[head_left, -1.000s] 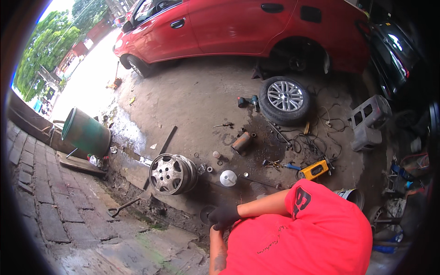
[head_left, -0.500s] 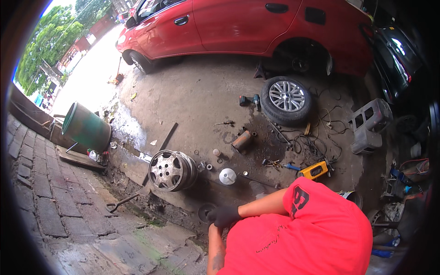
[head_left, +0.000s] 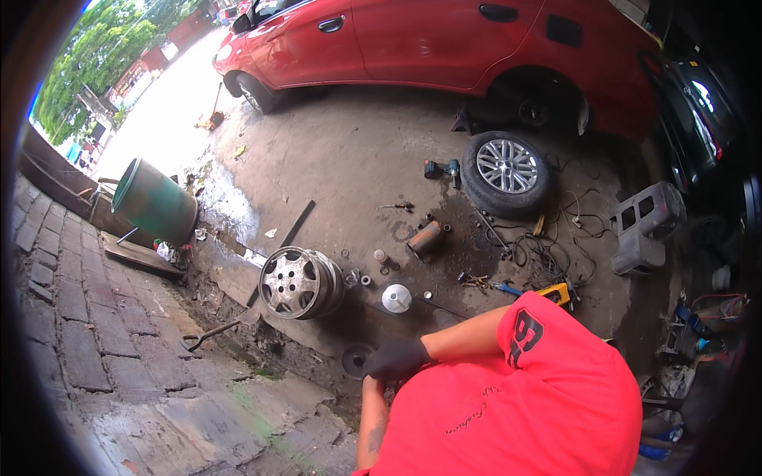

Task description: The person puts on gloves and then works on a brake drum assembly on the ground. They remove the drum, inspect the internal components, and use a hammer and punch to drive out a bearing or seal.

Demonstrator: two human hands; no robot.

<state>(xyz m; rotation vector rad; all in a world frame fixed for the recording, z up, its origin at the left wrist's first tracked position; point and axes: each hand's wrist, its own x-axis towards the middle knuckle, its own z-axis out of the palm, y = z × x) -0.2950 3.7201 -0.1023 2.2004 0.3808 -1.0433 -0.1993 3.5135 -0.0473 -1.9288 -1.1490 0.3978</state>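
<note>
My right hand (head_left: 397,358), in a black glove, is bent at the lower middle, with its fingers curled down and in. What lies inside the curl is hidden. My left forearm (head_left: 371,424) rises from the lower edge to meet it, and my left hand is mostly covered by the right glove. Just left of the glove lies a dark round disc (head_left: 355,361) with a hub in its centre; whether a finger touches it I cannot tell. A bare, worn wheel rim (head_left: 290,283) stands beyond it, and a white round funnel-like piece (head_left: 396,299) sits to its right.
A red car (head_left: 444,40) with a rear wheel off stands at the back. Nearby lie a tyred wheel (head_left: 506,173), a cordless impact wrench (head_left: 442,170), a rusty cylinder (head_left: 427,239) and tangled cables (head_left: 548,258). A green drum (head_left: 151,206) and a shovel (head_left: 214,337) are at left.
The whole view has shifted slightly. Both hands stay together beside the disc, and the right glove looks turned a little, its back now broader in view.
</note>
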